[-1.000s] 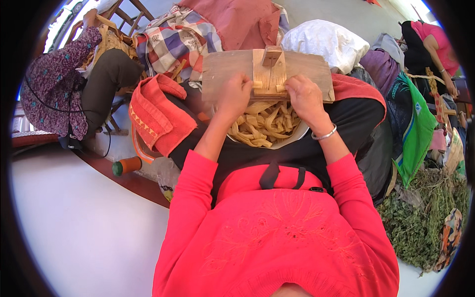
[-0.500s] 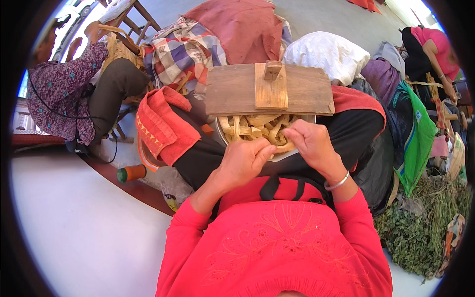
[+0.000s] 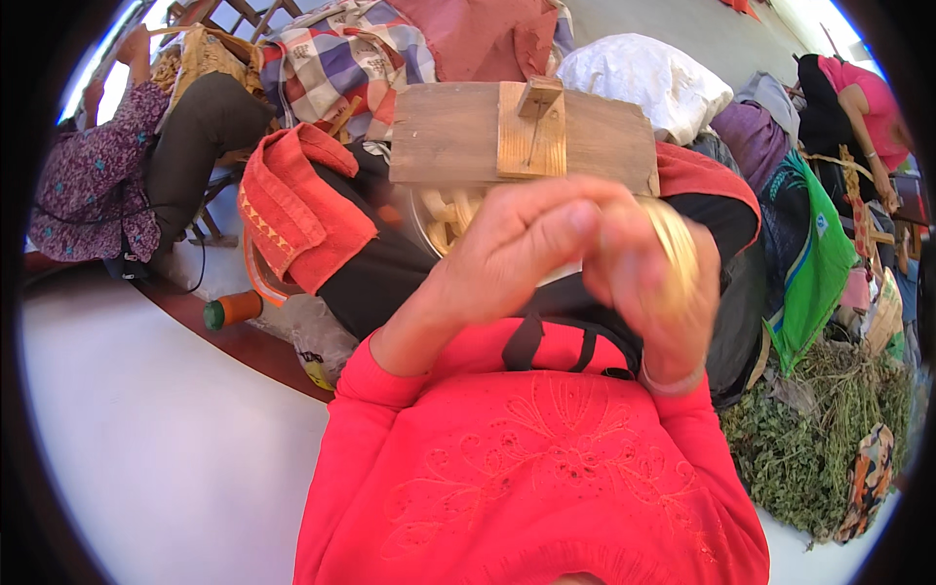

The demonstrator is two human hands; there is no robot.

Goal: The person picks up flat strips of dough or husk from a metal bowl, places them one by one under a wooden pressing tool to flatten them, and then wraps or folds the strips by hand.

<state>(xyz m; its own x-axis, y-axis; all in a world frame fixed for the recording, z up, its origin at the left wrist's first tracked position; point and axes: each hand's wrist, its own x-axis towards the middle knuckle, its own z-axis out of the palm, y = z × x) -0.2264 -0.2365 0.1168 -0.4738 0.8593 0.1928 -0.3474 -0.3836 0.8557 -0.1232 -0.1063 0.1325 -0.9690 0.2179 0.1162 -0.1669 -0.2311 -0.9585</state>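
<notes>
Held up close to the camera, on the near side of the wooden board (image 3: 448, 136): left hand (image 3: 517, 253) and right hand (image 3: 648, 288), side by side and touching at the fingertips, both blurred.

Right hand: fingers clenched around a pale yellow piece (image 3: 675, 242), gripped at the top of the fist, above the bracelet (image 3: 673, 382) on the wrist. Left hand: fingers curled in, tips turned toward the same piece; not possible to tell whether really touching it, because of the blur.

Just below the near edge of the board, partly hidden behind the hands: a bowl (image 3: 421, 229) with more pale strips (image 3: 450, 207) of the same colour. On top of the board, near its middle: an upright wooden block (image 3: 531, 127).

To the left of the board: a red-orange cloth (image 3: 292, 205), and lower down a small orange and green spool (image 3: 229, 310). To the right of the board: a green bag (image 3: 814, 253), and below it a heap of dried green herbs (image 3: 819, 439). Beyond the board: a white sack (image 3: 643, 73).

Judged step in hand: working one piece between the fingertips, away from the bowl. For a next move, probably needed: a firm pinch from the right hand, a free left thumb, and a clear way back down to the bowl under the board.
</notes>
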